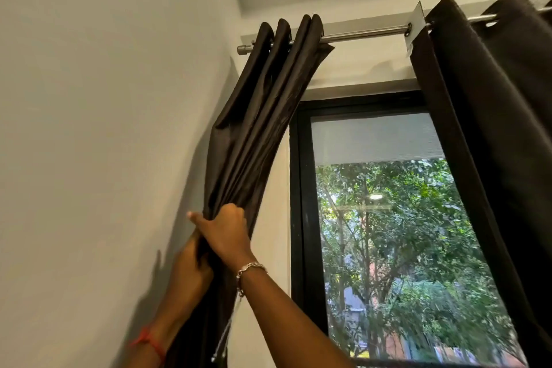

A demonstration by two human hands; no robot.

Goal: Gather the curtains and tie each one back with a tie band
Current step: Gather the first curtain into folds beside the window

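Both arms raised up and forward, forearms converging from bottom edge. Uppermost is right hand (228,231), back toward camera, fingers curled round gathered curtain (254,128), thumb stretched out to left. Just beneath and touching it, left hand (189,269) clutches same bunch (fingertips lost in folds). Right wrist carries silver bracelet (250,268); left wrist, red thread (149,340).

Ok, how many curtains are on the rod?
2. The left curtain is bunched at the rod's end, gripped by the left hand and right hand; the right curtain hangs beyond the bracket, cropped, so more may be hidden.
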